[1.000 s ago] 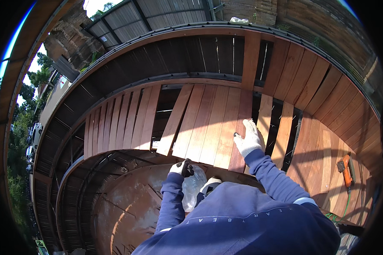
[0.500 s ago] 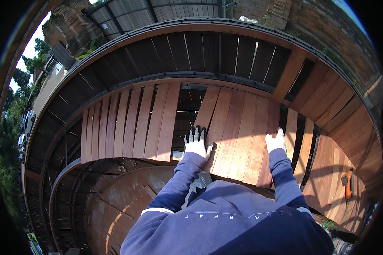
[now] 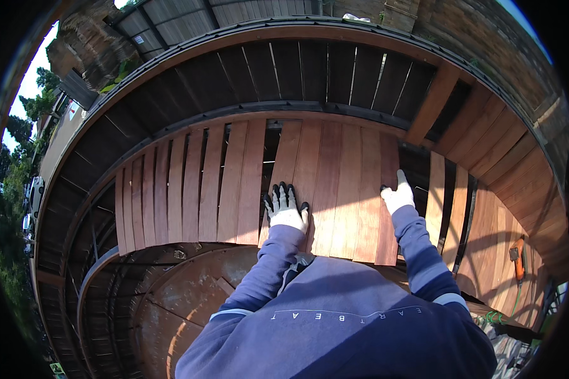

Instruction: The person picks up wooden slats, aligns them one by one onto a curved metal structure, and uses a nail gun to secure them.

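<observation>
A row of reddish-brown wooden boards (image 3: 327, 189), laid edge to edge, lies in front of me. My left hand (image 3: 286, 207), in a pale glove with dark fingertips, rests flat with spread fingers on the boards at the row's left end. At the right end, my gloved right hand (image 3: 398, 193) grips the outer edge of the last wooden board (image 3: 387, 224), thumb on top and one finger stretched along the side. Its remaining fingers are hidden. Left of the row is a second set of boards (image 3: 250, 183); a dark wedge-shaped gap between them narrows toward me.
Two loose boards (image 3: 435, 189) lie over dark openings on the right. An orange power tool (image 3: 518, 260) with a green cord rests on the decking (image 3: 496, 234) there. A curved dark slatted wall (image 3: 291, 69) runs along the far side. Below left is a brown round surface (image 3: 189, 284).
The row of boards has slid left against the second set, narrowing the gap at the near end. Both hands have moved left with it, and the opening right of the row has widened.
</observation>
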`<state>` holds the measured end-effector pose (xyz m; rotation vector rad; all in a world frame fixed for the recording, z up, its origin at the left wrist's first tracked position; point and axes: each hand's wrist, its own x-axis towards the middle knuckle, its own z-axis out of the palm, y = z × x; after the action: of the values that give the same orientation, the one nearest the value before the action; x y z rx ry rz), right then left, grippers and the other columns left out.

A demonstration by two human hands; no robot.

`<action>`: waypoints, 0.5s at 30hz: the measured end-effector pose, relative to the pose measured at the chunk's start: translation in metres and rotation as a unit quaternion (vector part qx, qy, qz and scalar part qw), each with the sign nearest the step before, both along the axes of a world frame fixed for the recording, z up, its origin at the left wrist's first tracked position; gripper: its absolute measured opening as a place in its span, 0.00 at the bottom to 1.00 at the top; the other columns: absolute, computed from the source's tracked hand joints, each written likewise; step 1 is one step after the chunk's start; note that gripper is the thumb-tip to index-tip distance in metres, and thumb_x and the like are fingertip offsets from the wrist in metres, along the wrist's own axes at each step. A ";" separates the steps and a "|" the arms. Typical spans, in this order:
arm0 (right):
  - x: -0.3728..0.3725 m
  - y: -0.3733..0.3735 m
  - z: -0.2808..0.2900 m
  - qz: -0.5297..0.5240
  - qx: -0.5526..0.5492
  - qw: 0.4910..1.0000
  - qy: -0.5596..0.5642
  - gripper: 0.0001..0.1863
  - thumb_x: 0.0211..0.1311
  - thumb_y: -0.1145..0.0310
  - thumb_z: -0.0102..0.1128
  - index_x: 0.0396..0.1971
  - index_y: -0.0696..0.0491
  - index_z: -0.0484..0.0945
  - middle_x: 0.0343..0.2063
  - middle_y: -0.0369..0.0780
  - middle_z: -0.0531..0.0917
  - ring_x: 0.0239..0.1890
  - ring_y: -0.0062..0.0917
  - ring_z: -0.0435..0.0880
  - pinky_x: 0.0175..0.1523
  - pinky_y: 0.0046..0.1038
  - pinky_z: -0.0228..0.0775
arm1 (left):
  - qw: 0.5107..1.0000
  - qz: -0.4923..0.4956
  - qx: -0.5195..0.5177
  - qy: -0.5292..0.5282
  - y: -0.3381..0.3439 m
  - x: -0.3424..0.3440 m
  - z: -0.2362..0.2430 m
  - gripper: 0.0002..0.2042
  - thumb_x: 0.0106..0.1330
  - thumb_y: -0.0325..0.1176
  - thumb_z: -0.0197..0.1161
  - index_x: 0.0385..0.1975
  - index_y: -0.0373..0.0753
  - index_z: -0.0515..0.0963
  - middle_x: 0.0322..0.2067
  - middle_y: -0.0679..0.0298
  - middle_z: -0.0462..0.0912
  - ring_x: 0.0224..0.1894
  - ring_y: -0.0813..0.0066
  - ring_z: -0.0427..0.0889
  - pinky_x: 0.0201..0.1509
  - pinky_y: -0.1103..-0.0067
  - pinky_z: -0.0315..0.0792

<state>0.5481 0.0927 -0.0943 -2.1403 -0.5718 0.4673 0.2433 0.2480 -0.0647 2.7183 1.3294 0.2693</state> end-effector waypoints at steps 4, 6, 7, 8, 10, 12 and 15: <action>-0.002 -0.006 0.016 0.015 0.020 0.996 0.087 0.41 0.49 0.71 0.61 0.65 0.62 0.59 0.56 0.55 0.73 0.58 0.40 0.74 0.63 0.29 0.65 | 1.000 0.010 -0.013 0.021 0.000 -0.005 -0.001 0.36 0.66 0.52 0.49 0.69 0.33 0.54 0.71 0.48 0.49 0.74 0.52 0.43 0.75 0.56 0.32; 0.007 -0.003 0.000 0.036 0.032 0.999 0.007 0.41 0.50 0.73 0.60 0.67 0.61 0.56 0.54 0.53 0.74 0.50 0.34 0.76 0.56 0.26 0.67 | 0.999 0.010 -0.022 0.027 0.002 0.001 0.001 0.36 0.67 0.52 0.45 0.70 0.35 0.53 0.72 0.49 0.47 0.75 0.54 0.41 0.74 0.53 0.28; 0.012 -0.003 -0.008 0.046 0.039 0.998 -0.033 0.42 0.50 0.75 0.59 0.68 0.60 0.54 0.53 0.51 0.75 0.43 0.30 0.77 0.50 0.24 0.69 | 0.999 0.009 -0.024 0.040 0.004 0.006 0.006 0.35 0.67 0.52 0.45 0.70 0.37 0.53 0.72 0.51 0.47 0.75 0.56 0.41 0.74 0.53 0.28; 0.017 -0.005 -0.016 0.054 0.045 0.995 -0.074 0.42 0.51 0.77 0.57 0.69 0.59 0.52 0.51 0.50 0.77 0.36 0.25 0.78 0.45 0.22 0.71 | 0.999 0.001 -0.022 0.034 0.006 0.011 0.006 0.36 0.67 0.53 0.47 0.70 0.37 0.54 0.72 0.52 0.48 0.75 0.56 0.42 0.74 0.54 0.30; 0.011 -0.005 0.001 0.059 0.064 0.996 0.038 0.43 0.51 0.75 0.59 0.69 0.58 0.52 0.49 0.50 0.78 0.42 0.29 0.79 0.49 0.24 0.71 | 0.999 -0.030 -0.016 -0.009 0.005 0.009 0.009 0.36 0.65 0.52 0.53 0.68 0.36 0.57 0.70 0.52 0.53 0.74 0.55 0.47 0.75 0.56 0.35; 0.004 -0.015 0.020 0.040 0.090 0.983 0.152 0.43 0.53 0.75 0.60 0.69 0.56 0.51 0.45 0.48 0.79 0.40 0.27 0.80 0.47 0.24 0.73 | 0.995 -0.095 -0.019 -0.028 -0.010 0.008 0.013 0.35 0.65 0.52 0.54 0.67 0.37 0.58 0.69 0.51 0.55 0.73 0.54 0.48 0.75 0.55 0.36; -0.023 -0.049 0.008 0.018 0.139 0.972 0.190 0.40 0.57 0.75 0.60 0.69 0.58 0.52 0.41 0.43 0.80 0.36 0.21 0.79 0.43 0.21 0.73 | 0.981 -0.193 -0.031 -0.017 -0.051 -0.001 0.020 0.35 0.65 0.53 0.53 0.67 0.38 0.60 0.69 0.50 0.55 0.73 0.51 0.48 0.74 0.52 0.34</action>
<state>0.5248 0.0439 -0.0860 -1.7194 -0.4284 0.7515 0.2425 0.1965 -0.0451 2.8250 0.7613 0.2321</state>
